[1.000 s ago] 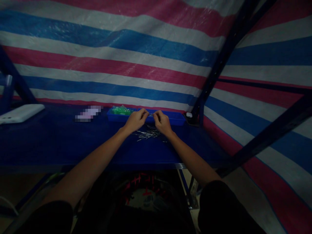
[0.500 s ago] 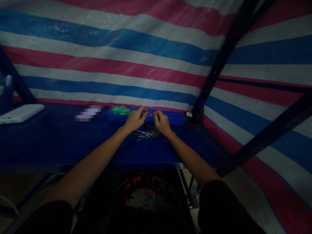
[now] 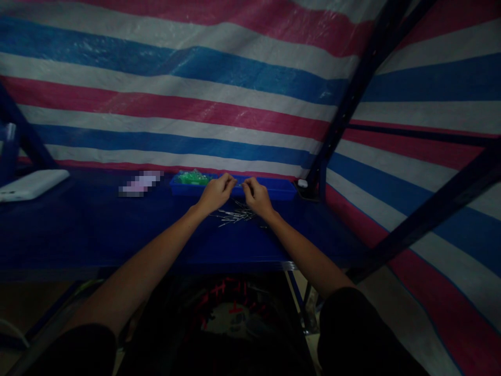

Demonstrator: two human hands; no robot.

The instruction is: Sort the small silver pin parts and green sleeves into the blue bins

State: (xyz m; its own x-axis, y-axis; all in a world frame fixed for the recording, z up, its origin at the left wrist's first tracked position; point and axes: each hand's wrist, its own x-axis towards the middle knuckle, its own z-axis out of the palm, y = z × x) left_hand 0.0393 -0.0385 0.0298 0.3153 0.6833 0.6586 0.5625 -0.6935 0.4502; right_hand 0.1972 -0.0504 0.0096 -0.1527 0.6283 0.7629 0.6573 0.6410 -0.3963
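Note:
My left hand [image 3: 217,191] and my right hand [image 3: 256,196] face each other over the table, fingertips pinched and close together. A thin metal pin [image 3: 239,184] spans the small gap between them, held at both ends. Its exact kind is too small and dark to make out. Just below the hands, a loose pile of slim metal pins [image 3: 235,214] lies on the blue table [image 3: 129,230], partly behind my right hand. Behind the hands stands a long blue tray [image 3: 279,191], with green pieces in clear plastic [image 3: 192,177] at its left end.
A white box-shaped device [image 3: 35,185] lies at the table's left. A blurred-out pinkish item [image 3: 141,184] sits left of the tray. At the right, a small white case [image 3: 302,183] rests by a blue metal post [image 3: 340,117]. Striped sheeting [image 3: 188,104] hangs behind.
My right hand has shifted very slightly left, towards my left hand. Both hands keep their pinch on the thin pin. The view has tilted a little.

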